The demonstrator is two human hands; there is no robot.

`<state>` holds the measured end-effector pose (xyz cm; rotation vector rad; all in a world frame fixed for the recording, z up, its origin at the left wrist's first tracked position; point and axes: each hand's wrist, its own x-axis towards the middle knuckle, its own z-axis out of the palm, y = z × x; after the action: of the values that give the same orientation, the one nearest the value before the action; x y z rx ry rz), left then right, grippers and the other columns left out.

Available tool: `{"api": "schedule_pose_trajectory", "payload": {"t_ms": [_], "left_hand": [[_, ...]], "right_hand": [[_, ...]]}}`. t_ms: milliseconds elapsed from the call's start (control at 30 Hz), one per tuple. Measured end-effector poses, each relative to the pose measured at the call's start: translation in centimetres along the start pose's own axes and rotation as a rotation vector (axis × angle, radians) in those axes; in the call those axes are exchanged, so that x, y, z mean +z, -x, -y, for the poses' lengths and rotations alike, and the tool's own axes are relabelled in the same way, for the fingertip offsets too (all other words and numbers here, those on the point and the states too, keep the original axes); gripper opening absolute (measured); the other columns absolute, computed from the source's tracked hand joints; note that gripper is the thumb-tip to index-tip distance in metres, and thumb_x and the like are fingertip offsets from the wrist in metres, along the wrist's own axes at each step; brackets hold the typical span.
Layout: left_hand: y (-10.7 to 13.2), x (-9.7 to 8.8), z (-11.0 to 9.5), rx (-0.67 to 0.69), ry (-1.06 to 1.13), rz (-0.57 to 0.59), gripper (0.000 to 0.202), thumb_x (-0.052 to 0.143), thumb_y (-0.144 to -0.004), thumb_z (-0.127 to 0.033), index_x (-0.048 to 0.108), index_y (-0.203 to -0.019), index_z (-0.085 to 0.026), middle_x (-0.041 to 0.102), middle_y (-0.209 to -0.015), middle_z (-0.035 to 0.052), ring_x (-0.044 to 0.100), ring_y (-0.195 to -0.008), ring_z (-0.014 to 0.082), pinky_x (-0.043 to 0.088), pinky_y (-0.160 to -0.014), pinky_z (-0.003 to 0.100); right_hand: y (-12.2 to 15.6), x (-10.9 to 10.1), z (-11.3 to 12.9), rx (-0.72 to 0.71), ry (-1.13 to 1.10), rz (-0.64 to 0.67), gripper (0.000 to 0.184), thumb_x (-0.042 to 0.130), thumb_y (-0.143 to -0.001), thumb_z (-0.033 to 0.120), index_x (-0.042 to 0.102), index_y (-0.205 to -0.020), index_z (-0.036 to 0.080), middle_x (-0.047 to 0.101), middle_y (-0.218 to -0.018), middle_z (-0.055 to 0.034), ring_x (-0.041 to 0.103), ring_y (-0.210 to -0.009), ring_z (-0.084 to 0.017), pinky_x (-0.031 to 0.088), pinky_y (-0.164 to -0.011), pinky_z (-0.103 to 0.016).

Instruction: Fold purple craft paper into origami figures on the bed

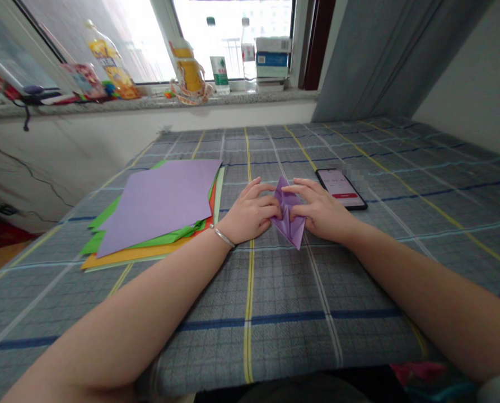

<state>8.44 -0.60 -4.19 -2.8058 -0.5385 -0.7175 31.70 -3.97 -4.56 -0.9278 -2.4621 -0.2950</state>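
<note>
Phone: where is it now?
In the head view, the smartphone lies on the plaid cloth, just past the right hand, right of the folded purple paper.

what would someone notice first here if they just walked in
The eye goes first to the folded lilac paper at the centre, held between the left hand and right hand. Left of it, a stack of coloured paper lies on the plaid cloth, with a phone to the right. Plastic bottles stand on the windowsill beyond.
</note>
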Motion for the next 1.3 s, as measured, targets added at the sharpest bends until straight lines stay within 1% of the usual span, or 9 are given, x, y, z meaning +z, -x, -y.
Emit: {"api": "schedule_pose_trajectory", "payload": {"t_ms": [233,400,500,600,733,833,900,1133,1300], "left_hand": [[0.4,0.1,0.0,-0.087,-0.191,-0.094,0.029,0.053,-0.078,-0.008,0.064,-0.100,-0.024,0.059,-0.119,0.0033,0.046,-0.119,0.0233,0.026,-0.114,0.053],[0.5,-0.3,-0.5,-0.117,-0.200,-0.097,0.031,0.051,-0.078,-0.007,0.063,-0.101,-0.023,0.056,-0.119,0.0059,0.048,-0.116,0.0232,0.027,-0.113,0.054],[0.5,-0.4,-0.5,-0.101,-0.165,-0.081,0.035,0.054,-0.075,-0.009,0.063,-0.104,-0.025,0.055,-0.116,0.0054,0.048,-0.115,0.0235,0.026,-0.113,0.055],[0.5,-0.4,-0.5,-0.055,-0.145,-0.058,0.035,0.057,-0.072,-0.011,0.064,-0.103,-0.026,0.055,-0.114,0.0048,0.048,-0.112,0.0235,0.024,-0.114,0.056],[0.5,-0.5,-0.4,-0.036,-0.152,-0.032,0.028,0.061,-0.072,-0.017,0.066,-0.099,-0.024,0.054,-0.115,0.0060,0.047,-0.114,0.0249,0.022,-0.115,0.055],[0.6,-0.6,-0.3,-0.031,-0.161,-0.001,0.021,0.061,-0.074,-0.019,0.068,-0.093,-0.024,0.054,-0.115,0.0055,0.047,-0.115,0.0253,0.020,-0.116,0.056],[0.5,-0.5,-0.3,-0.028,-0.163,0.006,0.020,0.061,-0.075,-0.019,0.067,-0.093,-0.025,0.054,-0.116,0.0053,0.047,-0.115,0.0254,0.019,-0.116,0.056],[0.5,-0.8,-0.5,-0.106,-0.150,-0.074,0.042,0.050,-0.073,-0.008,0.058,-0.113,-0.019,0.051,-0.123,0.0099,0.047,-0.119,0.0237,0.023,-0.115,0.053],[0.4,-1.0,-0.4,-0.273,-0.184,-0.127,0.048,0.051,-0.071,-0.008,0.056,-0.117,-0.019,0.049,-0.128,0.0107,0.046,-0.121,0.0253,0.023,-0.115,0.052]], "right_hand": [[0.2,0.2,-0.3,0.127,0.031,-0.035,0.034,0.044,-0.076,0.000,0.066,-0.093,0.021,0.045,-0.141,-0.0101,0.031,-0.136,-0.029,0.035,-0.107,-0.052],[0.2,-0.7,-0.2,0.180,-0.031,-0.129,0.037,0.045,-0.069,0.000,0.062,-0.093,0.023,0.052,-0.131,-0.0081,0.044,-0.123,-0.028,0.036,-0.104,-0.053],[0.2,-1.6,0.3,0.162,-0.043,-0.156,0.038,0.046,-0.067,0.002,0.063,-0.092,0.024,0.055,-0.120,-0.0075,0.049,-0.113,-0.026,0.038,-0.099,-0.050],[0.1,-2.8,1.3,0.067,-0.085,-0.082,0.036,0.049,-0.067,0.005,0.065,-0.093,0.023,0.058,-0.108,-0.0067,0.052,-0.102,-0.023,0.042,-0.091,-0.043],[-0.1,-4.1,3.0,-0.059,-0.110,0.038,0.017,0.061,-0.078,0.032,0.066,-0.092,0.022,0.063,-0.089,-0.0047,0.056,-0.084,-0.020,0.043,-0.073,-0.033],[0.1,-4.2,4.1,-0.027,-0.068,0.089,0.037,0.060,-0.081,0.056,0.066,-0.094,0.022,0.067,-0.078,-0.0020,0.058,-0.072,-0.017,0.039,-0.065,-0.030],[0.2,-4.0,4.6,0.020,-0.025,0.119,0.041,0.057,-0.082,0.061,0.066,-0.092,0.021,0.069,-0.074,-0.0015,0.060,-0.067,-0.017,0.036,-0.061,-0.030],[0.3,-3.8,5.8,0.178,0.032,0.108,0.046,0.052,-0.082,0.065,0.067,-0.090,0.022,0.066,-0.061,0.0007,0.057,-0.053,-0.015,0.026,-0.053,-0.029],[0.0,-3.2,6.0,0.227,0.123,0.018,0.033,0.053,-0.087,0.050,0.062,-0.076,0.020,0.065,-0.060,0.0005,0.056,-0.051,-0.014,0.024,-0.053,-0.029]]}}
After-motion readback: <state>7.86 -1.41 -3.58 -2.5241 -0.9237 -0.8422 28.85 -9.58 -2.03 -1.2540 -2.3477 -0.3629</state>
